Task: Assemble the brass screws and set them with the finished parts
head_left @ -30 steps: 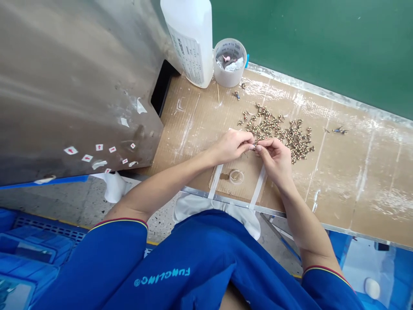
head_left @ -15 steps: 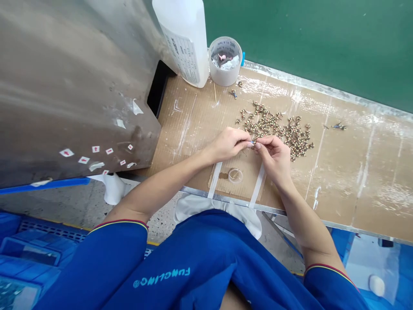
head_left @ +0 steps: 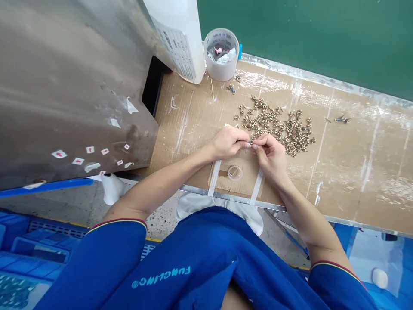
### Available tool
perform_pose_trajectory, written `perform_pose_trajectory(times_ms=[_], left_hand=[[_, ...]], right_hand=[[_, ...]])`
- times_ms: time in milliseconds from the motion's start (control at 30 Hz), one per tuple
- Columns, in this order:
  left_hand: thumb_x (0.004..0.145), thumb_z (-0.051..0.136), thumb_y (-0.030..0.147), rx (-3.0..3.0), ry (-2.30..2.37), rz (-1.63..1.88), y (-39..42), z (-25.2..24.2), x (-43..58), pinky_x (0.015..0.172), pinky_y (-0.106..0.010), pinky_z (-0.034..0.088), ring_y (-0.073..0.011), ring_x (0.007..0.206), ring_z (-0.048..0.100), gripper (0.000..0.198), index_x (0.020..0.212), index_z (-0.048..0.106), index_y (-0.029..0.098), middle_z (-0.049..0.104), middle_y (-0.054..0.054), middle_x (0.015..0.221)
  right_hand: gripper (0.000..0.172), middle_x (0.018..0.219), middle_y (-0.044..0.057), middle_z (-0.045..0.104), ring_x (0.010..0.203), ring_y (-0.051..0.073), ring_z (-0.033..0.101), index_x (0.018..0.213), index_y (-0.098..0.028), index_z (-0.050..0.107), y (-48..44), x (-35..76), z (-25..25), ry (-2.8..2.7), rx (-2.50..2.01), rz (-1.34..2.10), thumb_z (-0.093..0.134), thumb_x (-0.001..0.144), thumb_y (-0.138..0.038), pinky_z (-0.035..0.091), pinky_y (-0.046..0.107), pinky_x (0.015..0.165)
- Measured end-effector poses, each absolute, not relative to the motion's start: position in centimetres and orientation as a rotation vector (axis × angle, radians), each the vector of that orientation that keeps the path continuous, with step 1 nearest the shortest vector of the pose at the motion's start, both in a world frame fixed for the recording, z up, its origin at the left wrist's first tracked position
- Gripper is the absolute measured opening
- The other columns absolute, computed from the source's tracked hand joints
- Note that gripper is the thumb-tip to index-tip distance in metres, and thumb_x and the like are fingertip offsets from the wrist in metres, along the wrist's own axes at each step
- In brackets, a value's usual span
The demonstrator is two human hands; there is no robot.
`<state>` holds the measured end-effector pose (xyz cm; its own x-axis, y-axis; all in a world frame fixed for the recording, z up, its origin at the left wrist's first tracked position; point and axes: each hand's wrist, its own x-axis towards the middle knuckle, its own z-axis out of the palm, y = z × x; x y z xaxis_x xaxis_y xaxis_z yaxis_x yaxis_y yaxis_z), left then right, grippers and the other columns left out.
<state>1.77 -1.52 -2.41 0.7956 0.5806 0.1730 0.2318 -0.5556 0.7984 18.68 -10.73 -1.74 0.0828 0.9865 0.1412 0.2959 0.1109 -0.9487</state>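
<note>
My left hand (head_left: pixel 227 142) and my right hand (head_left: pixel 270 151) meet fingertip to fingertip over the cardboard-covered bench (head_left: pixel 348 163). Both are pinched on one small metal part (head_left: pixel 251 142) with a bluish tip, too small to name. Just beyond the fingers lies a heap of several small brass-coloured parts (head_left: pixel 277 125). A small clear round lid (head_left: pixel 234 172) sits on the cardboard below my hands, between two white tape strips.
A large white plastic bottle (head_left: pixel 180 34) and a small cup of scraps (head_left: pixel 221 54) stand at the back. A steel machine housing (head_left: pixel 71 86) fills the left. A green wall (head_left: pixel 306 38) backs the bench. Blue crates (head_left: pixel 29 258) lie on the floor.
My hands stay pinched together on the small part and have barely shifted. The view has tilted slightly, so the bench things sit a little higher in the picture.
</note>
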Motion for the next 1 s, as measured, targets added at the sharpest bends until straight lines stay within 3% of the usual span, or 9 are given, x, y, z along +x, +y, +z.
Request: perform_pose_trajectory(times_ms=[367, 600, 1000], left_hand=[[0.091, 0.057, 0.023, 2.152, 0.573, 0.494, -1.1, -1.9, 1.4, 0.062, -0.026, 0.034, -0.0121, 0.058, 0.047, 0.026, 0.066, 0.058, 0.016, 0.055, 0.001, 0.061], [0.092, 0.057, 0.021, 2.128, 0.53, 0.501, -1.1, -1.3, 1.2, 0.065, -0.024, 0.037, -0.0117, 0.063, 0.05, 0.022, 0.071, 0.058, 0.016, 0.057, 0.001, 0.067], [0.088, 0.053, 0.024, 2.119, 0.521, 0.513, -1.3, -1.9, 1.5, 0.059, -0.026, 0.03, -0.012, 0.057, 0.042, 0.03, 0.06, 0.048, 0.017, 0.048, 0.001, 0.058]], right_hand=[[0.007, 0.077, 0.001, 0.065, 0.065, 0.015, 0.06, 0.083, -0.023, 0.063, -10.6, 18.8, -1.8, -1.304, -1.446, 0.974, 0.066, 0.088, -0.026, 0.051, 0.03, 0.061], [0.017, 0.081, 0.002, 0.07, 0.07, 0.017, 0.066, 0.086, -0.023, 0.067, -10.5, 18.9, -1.2, -1.207, -1.443, 1.043, 0.074, 0.087, -0.039, 0.059, 0.033, 0.067], [0.018, 0.069, -0.001, 0.061, 0.062, 0.014, 0.057, 0.077, -0.022, 0.061, -10.2, 19.5, -1.5, -1.301, -1.44, 1.141, 0.073, 0.086, -0.031, 0.049, 0.028, 0.059]])
